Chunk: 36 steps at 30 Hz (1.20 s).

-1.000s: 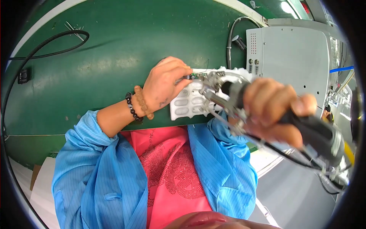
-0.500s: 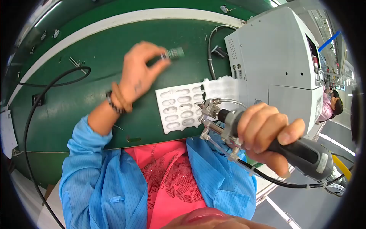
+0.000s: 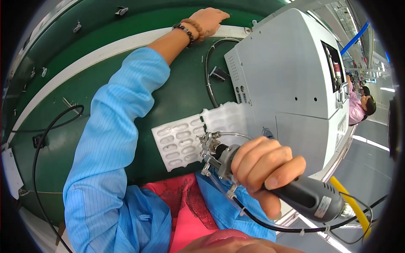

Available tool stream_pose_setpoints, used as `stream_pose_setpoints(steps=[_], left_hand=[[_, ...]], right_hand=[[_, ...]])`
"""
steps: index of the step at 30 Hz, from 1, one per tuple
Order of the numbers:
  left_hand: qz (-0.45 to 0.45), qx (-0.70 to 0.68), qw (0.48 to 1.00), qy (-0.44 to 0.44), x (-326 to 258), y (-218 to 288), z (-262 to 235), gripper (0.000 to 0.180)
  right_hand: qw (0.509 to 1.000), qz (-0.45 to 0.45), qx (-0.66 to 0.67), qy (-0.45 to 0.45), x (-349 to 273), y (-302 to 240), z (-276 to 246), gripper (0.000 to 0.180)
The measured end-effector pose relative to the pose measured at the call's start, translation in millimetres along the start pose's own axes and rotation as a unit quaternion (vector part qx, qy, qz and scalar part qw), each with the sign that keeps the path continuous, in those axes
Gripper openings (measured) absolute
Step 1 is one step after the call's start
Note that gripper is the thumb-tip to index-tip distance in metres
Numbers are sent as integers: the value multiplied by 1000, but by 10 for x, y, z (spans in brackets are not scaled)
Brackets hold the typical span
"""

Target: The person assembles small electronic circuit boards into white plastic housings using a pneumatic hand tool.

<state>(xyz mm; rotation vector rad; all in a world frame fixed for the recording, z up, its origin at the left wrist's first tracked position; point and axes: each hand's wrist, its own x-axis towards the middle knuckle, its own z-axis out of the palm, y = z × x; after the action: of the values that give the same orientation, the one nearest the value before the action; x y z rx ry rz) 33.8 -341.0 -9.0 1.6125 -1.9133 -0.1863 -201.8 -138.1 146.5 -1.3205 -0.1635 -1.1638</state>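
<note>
My left hand (image 3: 209,21) is stretched far out over the white strip (image 3: 130,44) at the back of the bench. Its fingers point right and are extended, and no held thing shows in them. My right hand (image 3: 268,168) is wrapped round a black and grey electric screwdriver (image 3: 310,196), which lies tilted with its metal nozzle (image 3: 209,144) toward the left. Behind that nozzle sits a white moulded tray (image 3: 157,134) with rows of oval pockets. A second translucent white piece (image 3: 223,118) adjoins the tray's right side.
A large grey machine (image 3: 274,80) stands on the right, with a black cable (image 3: 207,71) beside it. Another black cable (image 3: 36,168) loops on the left. Small clips (image 3: 121,11) lie beyond the strip. A person in pink (image 3: 357,107) is at the far right.
My left hand has moved away and to the right, beyond the white strip. The small green circuit board it held is no longer visible. My right hand keeps its hold on the screwdriver.
</note>
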Motion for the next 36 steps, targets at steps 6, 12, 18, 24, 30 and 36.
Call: stream_pose_setpoints(steps=[6, 12, 18, 24, 30, 36], left_hand=[[20, 176, 980, -86, 318, -264, 227, 25], [-50, -80, 994, 64, -169, -15, -43, 17], [-116, -241, 959, 91, -1695, 707, -710, 25], [-134, -202, 964, 105, -2778, 1270, -975, 25], [-153, -184, 961, 138, -3092, 1460, -749, 24], [-150, -159, 966, 135, -3144, 1406, -622, 29]], right_hand=[[1000, 8, -12, 1, 28, 2, -18, 43], [1000, 7, 5, -10, 10, 44, -32, 43], [998, 9, -5, -69, -43, 100, -92, 45], [990, 11, -20, -139, -92, 41, -86, 50], [988, 18, -12, -152, -70, 20, 25, 53], [989, 19, -7, -149, -46, 186, 86, 53]])
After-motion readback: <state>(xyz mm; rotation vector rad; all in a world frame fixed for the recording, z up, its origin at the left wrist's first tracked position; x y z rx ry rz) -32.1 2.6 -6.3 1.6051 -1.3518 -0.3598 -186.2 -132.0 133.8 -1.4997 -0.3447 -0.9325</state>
